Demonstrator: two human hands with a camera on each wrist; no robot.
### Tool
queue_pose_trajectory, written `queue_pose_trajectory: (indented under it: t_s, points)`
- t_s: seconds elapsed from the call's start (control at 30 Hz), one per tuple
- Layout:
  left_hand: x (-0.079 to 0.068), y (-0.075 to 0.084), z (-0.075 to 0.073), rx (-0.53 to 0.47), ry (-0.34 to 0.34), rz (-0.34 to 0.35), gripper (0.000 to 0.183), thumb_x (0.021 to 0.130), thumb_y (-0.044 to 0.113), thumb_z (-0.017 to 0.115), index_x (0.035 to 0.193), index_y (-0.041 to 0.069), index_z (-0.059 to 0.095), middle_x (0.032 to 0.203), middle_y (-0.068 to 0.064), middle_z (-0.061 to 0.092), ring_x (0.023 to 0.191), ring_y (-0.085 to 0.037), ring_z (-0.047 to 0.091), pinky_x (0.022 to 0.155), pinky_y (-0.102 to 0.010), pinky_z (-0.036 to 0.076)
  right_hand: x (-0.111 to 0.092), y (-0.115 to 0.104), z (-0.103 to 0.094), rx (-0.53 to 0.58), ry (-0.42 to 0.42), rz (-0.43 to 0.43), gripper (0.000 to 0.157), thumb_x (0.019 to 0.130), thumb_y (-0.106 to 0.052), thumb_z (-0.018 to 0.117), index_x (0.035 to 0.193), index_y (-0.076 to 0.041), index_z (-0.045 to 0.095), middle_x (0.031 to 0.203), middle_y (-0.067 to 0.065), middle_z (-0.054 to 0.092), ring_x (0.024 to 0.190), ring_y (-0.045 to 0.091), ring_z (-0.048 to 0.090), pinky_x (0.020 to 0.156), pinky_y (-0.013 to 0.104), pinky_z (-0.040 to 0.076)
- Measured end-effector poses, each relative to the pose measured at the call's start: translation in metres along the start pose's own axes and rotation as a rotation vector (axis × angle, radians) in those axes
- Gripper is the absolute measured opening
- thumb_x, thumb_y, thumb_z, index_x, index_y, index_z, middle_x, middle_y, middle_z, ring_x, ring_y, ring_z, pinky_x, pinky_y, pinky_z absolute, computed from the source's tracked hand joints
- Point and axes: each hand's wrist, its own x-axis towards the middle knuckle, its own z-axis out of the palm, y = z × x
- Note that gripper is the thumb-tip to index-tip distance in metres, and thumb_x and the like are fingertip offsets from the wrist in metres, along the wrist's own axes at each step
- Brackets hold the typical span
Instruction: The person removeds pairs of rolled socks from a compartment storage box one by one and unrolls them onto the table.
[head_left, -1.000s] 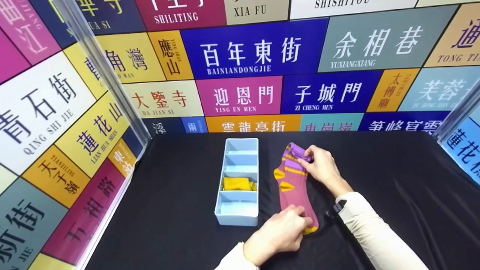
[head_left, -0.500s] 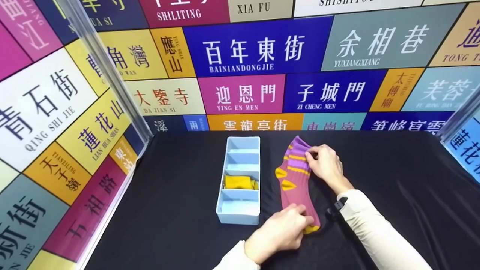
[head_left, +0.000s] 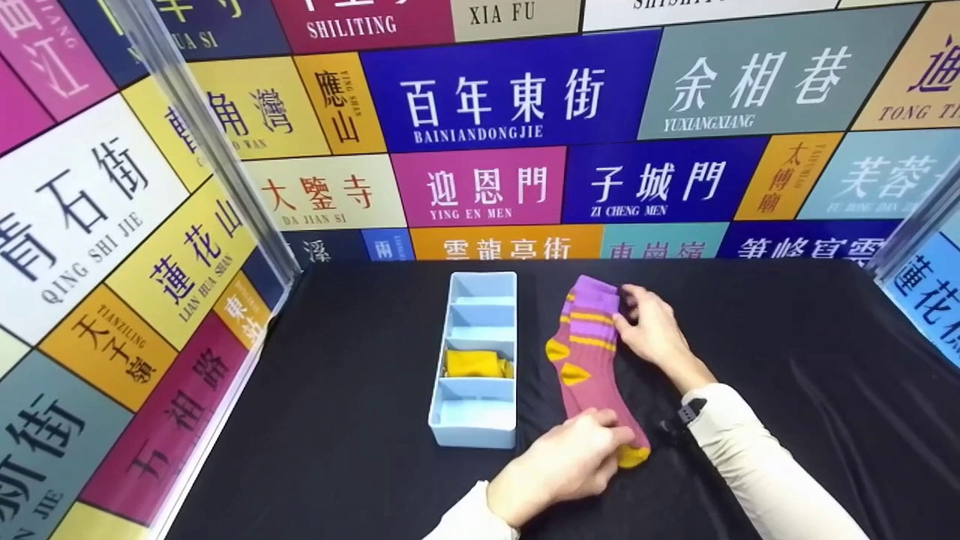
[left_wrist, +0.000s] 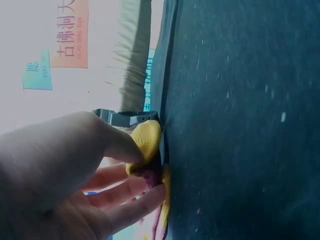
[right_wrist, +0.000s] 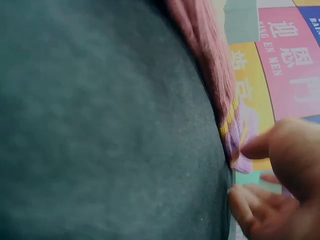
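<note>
Two pink socks (head_left: 596, 367) with purple striped cuffs and yellow heels and toes lie one over the other, slightly offset, on the black cloth in the head view. My left hand (head_left: 562, 465) pinches them at the toe end; the left wrist view shows its thumb against a yellow toe (left_wrist: 147, 140). Beside the cuffs is my right hand (head_left: 656, 326), its thumb and fingers apart. In the right wrist view its thumb tip meets or nearly meets the purple cuff (right_wrist: 245, 162), and nothing is gripped.
Left of the socks stands a light blue box (head_left: 472, 435) with several compartments in a row. A folded yellow cloth item (head_left: 476, 364) lies in one of them. Colourful sign-printed walls (head_left: 480, 187) border the black cloth (head_left: 352, 390) at the back and sides.
The upper cuff, folded over and pinched by my right hand earlier, now lies flat. My right hand has let go and spread its fingers. The toe end has shifted slightly right.
</note>
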Motion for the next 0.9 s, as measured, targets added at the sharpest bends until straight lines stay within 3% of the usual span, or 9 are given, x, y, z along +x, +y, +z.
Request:
queue_pose_trajectory:
  t_s: [0.1,0.2,0.27,0.4,0.47,0.6,0.7,0.8,0.9]
  points:
    - [0.001,-0.002,0.002,-0.027,0.022,-0.014,0.016,0.094,0.025,0.063,0.107,0.026,0.073,0.097,0.008,0.06,0.084,-0.008,0.058,0.07,-0.017,0.051,-0.004,-0.003,-0.003,-0.05,0.007,0.134,0.039,0.092,-0.036,0.07,0.117,-0.007,0.068,0.102,0.014,0.067,0.091,0.031,0.063,0.075,0.048,0.049]
    - [0.003,-0.006,0.002,-0.004,0.047,-0.1,0.015,0.095,0.025,0.062,0.108,0.026,0.071,0.101,0.008,0.06,0.09,-0.008,0.06,0.072,-0.018,0.054,-0.007,-0.007,-0.005,-0.079,-0.029,0.22,0.039,0.088,-0.053,0.07,0.1,-0.016,0.073,0.091,0.006,0.068,0.085,0.027,0.063,0.067,0.041,0.045]
    - [0.005,-0.009,0.003,0.02,0.076,-0.17,0.015,0.094,0.023,0.063,0.108,0.023,0.069,0.103,0.006,0.06,0.092,-0.01,0.061,0.075,-0.021,0.056,-0.009,-0.009,-0.004,-0.075,-0.055,0.223,0.039,0.087,-0.055,0.071,0.095,-0.017,0.073,0.087,0.004,0.069,0.082,0.026,0.064,0.066,0.038,0.044]
    - [0.012,-0.014,0.009,0.054,0.158,-0.3,0.019,0.093,0.024,0.065,0.111,0.016,0.066,0.111,-0.001,0.063,0.098,-0.016,0.063,0.083,-0.027,0.058,-0.01,-0.01,-0.002,-0.038,-0.077,0.18,0.032,0.088,-0.045,0.074,0.092,-0.013,0.074,0.082,0.006,0.071,0.078,0.025,0.063,0.068,0.037,0.043]
    - [0.016,-0.016,0.013,0.07,0.166,-0.364,0.029,0.094,0.031,0.064,0.118,0.014,0.063,0.121,-0.005,0.064,0.106,-0.02,0.063,0.086,-0.03,0.058,-0.01,-0.01,-0.002,-0.023,-0.078,0.164,0.028,0.089,-0.039,0.074,0.091,-0.011,0.073,0.08,0.006,0.071,0.077,0.025,0.062,0.069,0.037,0.043]
    - [0.021,-0.02,0.019,0.07,0.092,-0.499,0.058,0.096,0.047,0.058,0.139,0.008,0.052,0.143,-0.015,0.055,0.125,-0.026,0.057,0.095,-0.036,0.056,-0.009,-0.007,-0.005,0.004,-0.064,0.153,0.022,0.091,-0.032,0.073,0.09,-0.01,0.072,0.081,0.008,0.073,0.078,0.026,0.065,0.071,0.039,0.045]
    - [0.022,-0.023,0.024,0.036,0.037,-0.578,0.073,0.096,0.054,0.055,0.149,0.005,0.042,0.15,-0.018,0.048,0.13,-0.029,0.054,0.1,-0.036,0.053,-0.007,-0.001,-0.008,0.01,-0.039,0.158,0.02,0.092,-0.029,0.072,0.089,-0.009,0.072,0.084,0.01,0.075,0.081,0.027,0.068,0.072,0.039,0.048]
    - [0.022,-0.025,0.027,0.029,0.038,-0.601,0.073,0.098,0.052,0.053,0.15,0.003,0.039,0.146,-0.017,0.052,0.125,-0.029,0.057,0.1,-0.036,0.054,-0.005,0.007,-0.012,0.002,0.0,0.179,0.021,0.093,-0.028,0.071,0.09,-0.007,0.071,0.084,0.011,0.075,0.081,0.027,0.069,0.073,0.039,0.05]
    - [0.021,-0.026,0.028,0.076,0.061,-0.572,0.066,0.098,0.041,0.057,0.148,0.001,0.043,0.139,-0.014,0.059,0.119,-0.027,0.06,0.095,-0.036,0.056,-0.005,0.015,-0.016,0.007,0.056,0.232,0.021,0.093,-0.028,0.071,0.093,-0.007,0.071,0.084,0.012,0.074,0.076,0.023,0.069,0.072,0.036,0.05]
